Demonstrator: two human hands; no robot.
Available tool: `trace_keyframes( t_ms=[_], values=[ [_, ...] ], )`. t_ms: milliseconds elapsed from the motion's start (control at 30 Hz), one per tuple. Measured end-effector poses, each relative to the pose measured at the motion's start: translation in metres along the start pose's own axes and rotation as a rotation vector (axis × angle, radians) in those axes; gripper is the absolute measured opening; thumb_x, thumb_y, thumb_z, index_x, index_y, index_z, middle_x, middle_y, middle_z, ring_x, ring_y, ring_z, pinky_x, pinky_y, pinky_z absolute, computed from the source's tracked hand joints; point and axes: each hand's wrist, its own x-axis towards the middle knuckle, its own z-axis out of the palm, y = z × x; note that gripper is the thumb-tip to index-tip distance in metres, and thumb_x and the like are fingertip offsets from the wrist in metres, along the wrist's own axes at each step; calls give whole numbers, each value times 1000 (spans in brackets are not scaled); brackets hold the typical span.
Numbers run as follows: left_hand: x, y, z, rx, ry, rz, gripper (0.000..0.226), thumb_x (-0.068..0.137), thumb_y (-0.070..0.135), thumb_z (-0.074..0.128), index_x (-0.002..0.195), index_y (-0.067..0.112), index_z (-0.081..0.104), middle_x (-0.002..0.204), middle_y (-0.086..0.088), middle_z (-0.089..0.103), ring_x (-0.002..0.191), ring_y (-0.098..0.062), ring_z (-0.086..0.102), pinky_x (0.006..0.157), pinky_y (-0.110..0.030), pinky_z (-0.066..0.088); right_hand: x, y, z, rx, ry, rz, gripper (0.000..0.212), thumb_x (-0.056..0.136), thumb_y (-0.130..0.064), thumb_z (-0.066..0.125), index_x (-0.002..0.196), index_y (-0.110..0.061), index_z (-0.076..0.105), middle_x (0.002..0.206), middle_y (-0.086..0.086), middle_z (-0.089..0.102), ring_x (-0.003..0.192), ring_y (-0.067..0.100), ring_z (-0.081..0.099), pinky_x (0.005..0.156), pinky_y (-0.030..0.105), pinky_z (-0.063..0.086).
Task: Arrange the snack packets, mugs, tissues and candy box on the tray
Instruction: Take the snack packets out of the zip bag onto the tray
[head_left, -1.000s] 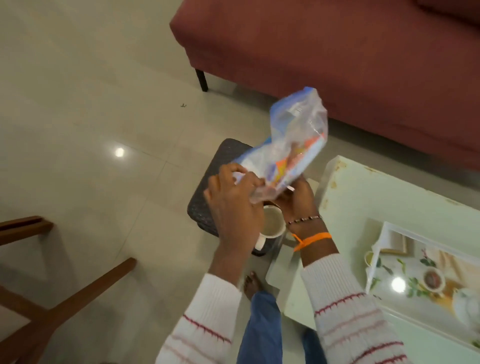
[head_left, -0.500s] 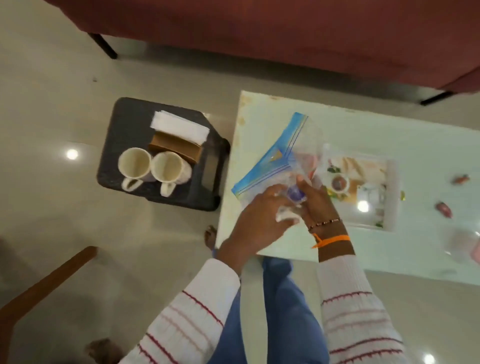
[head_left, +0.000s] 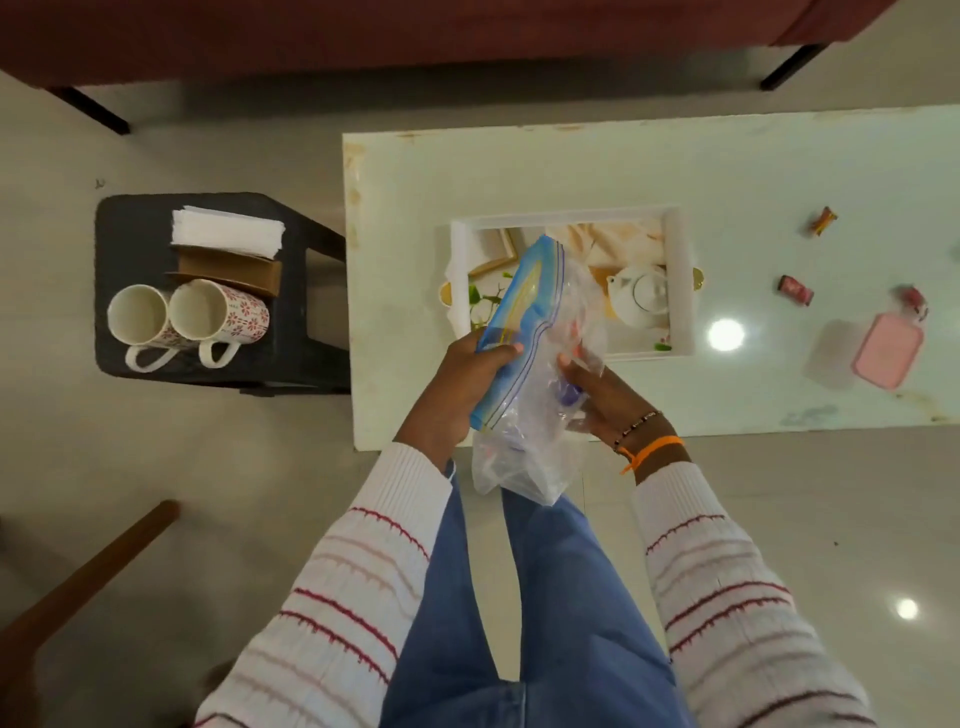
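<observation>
A clear zip bag (head_left: 535, 374) with a blue seal strip holds snack packets; I hold it above the near edge of the white table (head_left: 571, 171). My left hand (head_left: 457, 384) grips the blue seal end. My right hand (head_left: 602, 395) holds the bag's clear side. Behind the bag, the white picture-printed tray (head_left: 680, 280) lies on the table. Two floral mugs (head_left: 182, 322) lie on their sides on a black stool (head_left: 130, 218) at the left, beside a stack of white tissues (head_left: 228, 231) and a brown box (head_left: 228, 270).
A pink candy box (head_left: 888, 351) with its clear lid (head_left: 831, 353) beside it lies on the table's right, with three loose candies (head_left: 795, 290) around. A dark red sofa (head_left: 363, 31) runs along the far side. A wooden chair leg (head_left: 88, 577) shows at bottom left.
The view has swung from the stool to straight above the table. The bag has come down from raised height to the table's near edge, and both hands have shifted their grip on it.
</observation>
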Motion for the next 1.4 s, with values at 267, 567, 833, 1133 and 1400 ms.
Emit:
trace_keyframes(
  t_ms=[267, 567, 833, 1133, 1400],
  values=[
    [-14, -23, 60, 231, 94, 100, 30, 97, 22, 40, 117, 11, 59, 97, -7, 64, 84, -20, 60, 68, -19, 45, -9, 9, -12, -149, 300, -29, 19, 96, -25, 41, 90, -16, 58, 91, 0, 53, 71, 7, 48, 79, 30, 42],
    [-19, -37, 85, 309, 171, 157, 19, 86, 12, 57, 95, 2, 70, 82, -13, 69, 60, -17, 58, 72, -34, 56, -20, 0, -29, -330, 475, -173, 35, 81, -4, 60, 116, -6, 54, 101, 16, 64, 96, 36, 63, 91, 49, 51],
    [-28, -40, 68, 352, 377, 245, 35, 80, 19, 67, 52, 15, 47, 48, 3, 48, 49, -17, 52, 58, -32, 50, -54, -15, -57, -831, 741, -396, 39, 77, 9, 56, 112, -4, 42, 110, 14, 54, 92, 36, 59, 71, 39, 51],
    [-33, -39, 79, 586, 363, 402, 45, 84, 19, 63, 49, 23, 35, 48, 11, 39, 43, -8, 40, 46, -6, 35, -43, -22, -25, -1238, 169, -324, 25, 86, -2, 50, 109, -4, 59, 122, 18, 52, 110, 37, 54, 90, 41, 46],
    [-31, -36, 80, 537, 301, 366, 25, 82, 15, 64, 61, 12, 51, 52, 9, 47, 53, -14, 49, 48, -18, 34, 42, -1, -15, -1257, 107, 111, 23, 92, -23, 53, 107, -5, 52, 93, 11, 51, 83, 30, 52, 72, 29, 46]
  ],
)
